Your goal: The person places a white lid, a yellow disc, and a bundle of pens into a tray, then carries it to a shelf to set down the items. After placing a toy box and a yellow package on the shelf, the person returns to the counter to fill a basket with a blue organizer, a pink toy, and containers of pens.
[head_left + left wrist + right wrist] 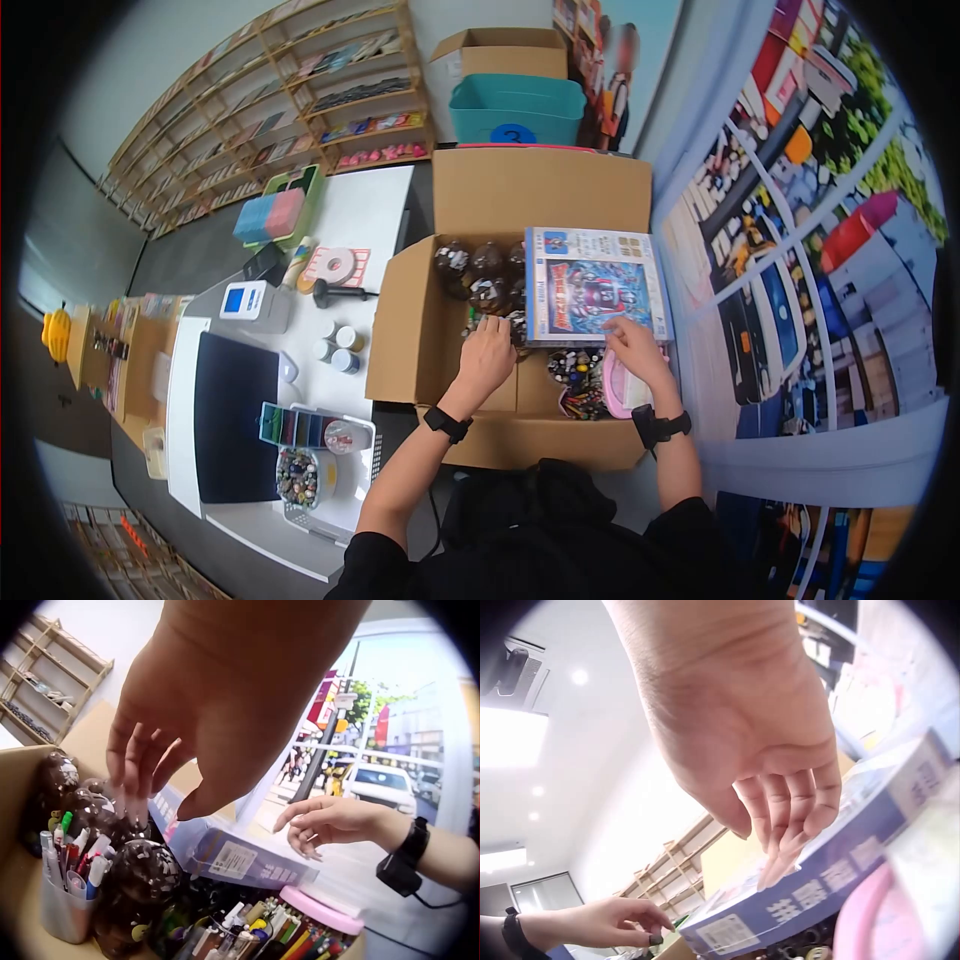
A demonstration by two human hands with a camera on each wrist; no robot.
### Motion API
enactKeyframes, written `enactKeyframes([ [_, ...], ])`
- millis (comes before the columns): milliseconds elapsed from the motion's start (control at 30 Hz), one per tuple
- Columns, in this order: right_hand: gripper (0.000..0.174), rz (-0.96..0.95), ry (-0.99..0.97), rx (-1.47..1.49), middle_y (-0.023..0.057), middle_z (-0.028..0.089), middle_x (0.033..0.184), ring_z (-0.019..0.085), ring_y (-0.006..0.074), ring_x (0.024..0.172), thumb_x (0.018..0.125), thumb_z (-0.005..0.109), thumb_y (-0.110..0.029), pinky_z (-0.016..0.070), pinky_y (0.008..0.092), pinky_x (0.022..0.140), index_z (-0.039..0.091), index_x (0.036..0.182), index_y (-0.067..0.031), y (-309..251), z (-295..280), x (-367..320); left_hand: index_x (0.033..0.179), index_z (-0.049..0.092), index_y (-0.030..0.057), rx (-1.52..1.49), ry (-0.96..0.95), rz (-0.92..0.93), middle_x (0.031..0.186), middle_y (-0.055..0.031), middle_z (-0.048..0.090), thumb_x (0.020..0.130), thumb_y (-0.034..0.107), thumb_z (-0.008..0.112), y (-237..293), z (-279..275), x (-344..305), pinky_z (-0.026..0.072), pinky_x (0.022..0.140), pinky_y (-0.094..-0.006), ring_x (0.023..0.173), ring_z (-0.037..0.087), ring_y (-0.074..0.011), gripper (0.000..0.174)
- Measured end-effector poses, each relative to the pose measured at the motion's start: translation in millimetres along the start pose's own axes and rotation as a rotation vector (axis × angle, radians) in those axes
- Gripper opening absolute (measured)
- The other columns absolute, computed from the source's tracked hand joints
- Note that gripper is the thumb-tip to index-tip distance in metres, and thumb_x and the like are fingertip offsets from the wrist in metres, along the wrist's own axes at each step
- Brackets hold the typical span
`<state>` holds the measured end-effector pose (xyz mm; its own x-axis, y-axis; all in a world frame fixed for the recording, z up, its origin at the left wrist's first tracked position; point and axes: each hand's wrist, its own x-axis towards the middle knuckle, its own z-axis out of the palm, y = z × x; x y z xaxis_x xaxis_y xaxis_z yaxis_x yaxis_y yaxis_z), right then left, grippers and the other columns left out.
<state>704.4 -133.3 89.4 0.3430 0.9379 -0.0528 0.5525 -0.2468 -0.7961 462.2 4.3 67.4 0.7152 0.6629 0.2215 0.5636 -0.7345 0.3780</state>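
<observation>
A flat blue picture box (pixel 600 285) lies at the right in the open cardboard carton (pixel 540 440), on top of other things. My left hand (pixel 487 358) hangs over the dark brown glossy round things (pixel 487 292), fingers pointing down and loosely bent. In the left wrist view its thumb overlaps the picture box's near left corner. Over the box's front edge is my right hand (pixel 637 350), fingers relaxed, with nothing seen between them. A cup of pens (pixel 69 900) stands among the brown things. Pens and markers (pixel 575 370) and a pink-rimmed container (pixel 618 385) sit in front of the picture box.
To the left, a white table (pixel 385 200) bears small jars (pixel 345 350), a label printer (pixel 255 303) and a white basket (pixel 355 480) with beads. A teal bin (pixel 515 105) stands behind the carton. A printed wall panel (pixel 800 330) rises close on the right.
</observation>
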Motion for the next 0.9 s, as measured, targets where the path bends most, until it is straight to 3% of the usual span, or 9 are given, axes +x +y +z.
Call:
enactKeyframes([
  [67, 0.023, 0.076, 0.061, 0.020, 0.0154, 0.063, 0.070, 0.061, 0.0270, 0.058, 0.085, 0.057, -0.012, 0.0462, 0.0373, 0.056, 0.055, 0.106, -0.0013, 20, -12, -13, 0.089, 0.053, -0.0034, -0.033, -0.017, -0.033, 0.078, -0.0186, 0.061, 0.082, 0.022, 0.058, 11, 8, 11, 0.0515, 0.062, -0.0441, 0.071, 0.063, -0.0355, 0.027],
  [167, 0.034, 0.127, 0.314, -0.156, 0.0177, 0.066, 0.077, 0.064, 0.0340, 0.066, 0.085, 0.058, -0.015, 0.0474, 0.0448, 0.060, 0.049, 0.115, -0.0017, 46, -20, -20, 0.080, 0.056, -0.0034, -0.042, -0.218, -0.145, 0.066, -0.0185, 0.062, 0.087, 0.032, 0.051, 12, 20, 26, 0.0523, 0.065, -0.0430, 0.064, 0.063, -0.0358, 0.037],
  [233, 0.044, 0.235, 0.340, -0.259, 0.0206, 0.067, 0.083, 0.064, 0.0409, 0.075, 0.086, 0.057, -0.025, 0.0480, 0.0502, 0.066, 0.044, 0.119, 0.0005, 54, -25, -18, 0.075, 0.058, -0.0041, -0.223, -0.291, -0.207, 0.062, -0.0196, 0.063, 0.090, 0.040, 0.044, -1, 41, 35, 0.0524, 0.070, -0.0430, 0.068, 0.065, -0.0360, 0.048],
  [367, 0.053, 0.409, 0.392, -0.546, 0.0236, 0.066, 0.083, 0.064, 0.0427, 0.079, 0.086, 0.054, -0.040, 0.0501, 0.0498, 0.071, 0.047, 0.114, 0.0040, 57, -34, -7, 0.091, 0.059, -0.0082, -0.278, -0.334, -0.220, 0.072, -0.0214, 0.066, 0.090, 0.041, 0.046, -14, 61, 44, 0.0548, 0.063, -0.0374, 0.062, 0.067, -0.0311, 0.051],
  [433, 0.055, 0.450, 0.368, -0.576, 0.0247, 0.065, 0.084, 0.064, 0.0430, 0.080, 0.086, 0.053, -0.044, 0.0506, 0.0495, 0.072, 0.050, 0.111, 0.0049, 55, -40, 2, 0.096, 0.054, -0.0154, -0.870, -0.410, -0.529, 0.075, -0.0230, 0.065, 0.090, 0.046, 0.049, 2, 41, 44, 0.0562, 0.054, -0.0371, 0.063, 0.068, -0.0312, 0.062],
  [467, 0.053, 0.476, 0.347, -0.611, 0.0245, 0.066, 0.084, 0.064, 0.0421, 0.080, 0.086, 0.053, -0.045, 0.0506, 0.0497, 0.071, 0.054, 0.105, 0.0046, 55, -42, 6, 0.106, 0.047, -0.0171, -1.042, -0.501, -0.605, 0.073, -0.0177, 0.065, 0.089, 0.047, 0.052, -6, 44, 48, 0.0565, 0.048, -0.0298, 0.059, 0.068, -0.0248, 0.066],
  [700, 0.058, 0.460, 0.299, -0.607, 0.0260, 0.065, 0.086, 0.064, 0.0418, 0.083, 0.084, 0.053, -0.052, 0.0500, 0.0490, 0.073, 0.064, 0.089, 0.0042, 71, -55, 23, 0.111, 0.052, -0.0098, -1.091, -0.551, -0.479, 0.071, -0.0151, 0.065, 0.085, 0.046, 0.058, 0, 37, 49, 0.0545, 0.044, -0.0264, 0.051, 0.066, -0.0212, 0.062],
  [733, 0.058, 0.445, 0.293, -0.610, 0.0260, 0.065, 0.086, 0.064, 0.0418, 0.083, 0.084, 0.053, -0.052, 0.0500, 0.0490, 0.073, 0.064, 0.089, 0.0042, 75, -57, 24, 0.119, 0.045, -0.0063, -1.114, -0.578, -0.473, 0.080, -0.0139, 0.065, 0.086, 0.047, 0.057, -1, 36, 48, 0.0541, 0.054, -0.0232, 0.063, 0.067, -0.0177, 0.064],
  [900, 0.058, 0.445, 0.240, -0.525, 0.0265, 0.064, 0.084, 0.063, 0.0415, 0.084, 0.085, 0.050, -0.053, 0.0480, 0.0484, 0.075, 0.067, 0.082, 0.0032, 74, -64, 35, 0.119, 0.046, -0.0064, -1.179, -0.307, -0.394, 0.089, -0.0084, 0.063, 0.086, 0.038, 0.061, 2, 27, 44, 0.0428, 0.052, -0.0216, 0.070, 0.057, -0.0088, 0.057],
])
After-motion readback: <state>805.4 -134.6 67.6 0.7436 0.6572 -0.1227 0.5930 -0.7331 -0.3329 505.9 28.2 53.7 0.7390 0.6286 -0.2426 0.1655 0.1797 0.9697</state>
